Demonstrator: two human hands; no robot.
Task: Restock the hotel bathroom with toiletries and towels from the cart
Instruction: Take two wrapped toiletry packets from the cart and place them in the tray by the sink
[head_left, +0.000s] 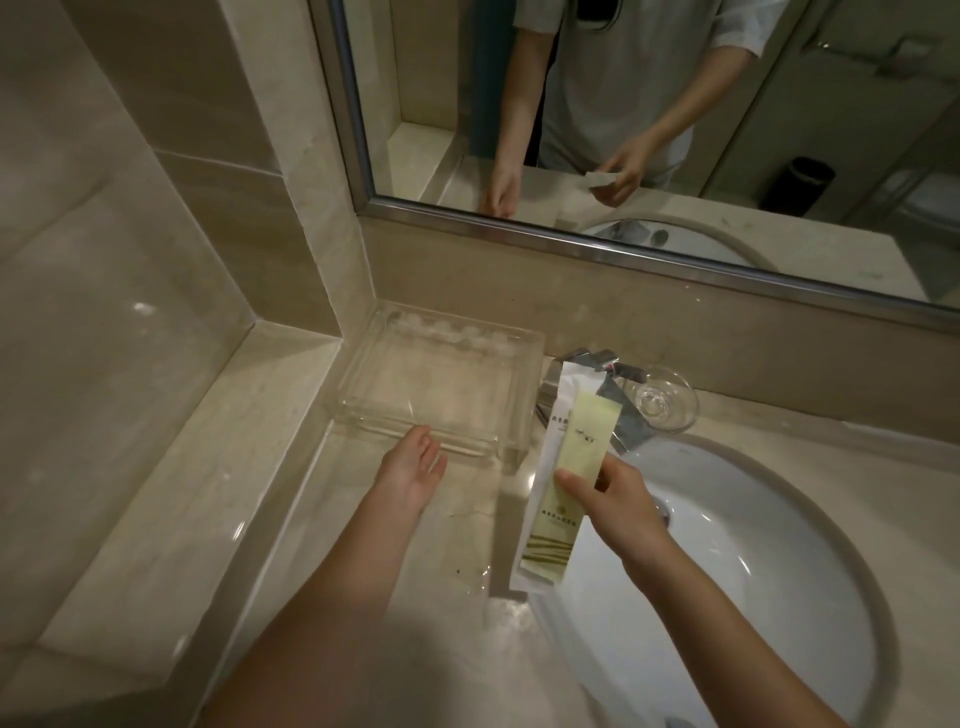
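A clear glass tray (363, 415) sits in the counter's back left corner, with nothing in it. My left hand (413, 467) rests open, fingers apart, with its fingertips at the tray's front edge. My right hand (613, 501) grips two long toiletry packets (558, 488), one white and one pale green, held upright between the tray and the sink. The packets hide part of the faucet.
A white oval sink (779, 545) fills the right of the marble counter (457, 545). A chrome faucet (628, 415) stands behind it, with a small clear glass dish (667, 400) beside it. A framed mirror (623, 130) lines the back wall.
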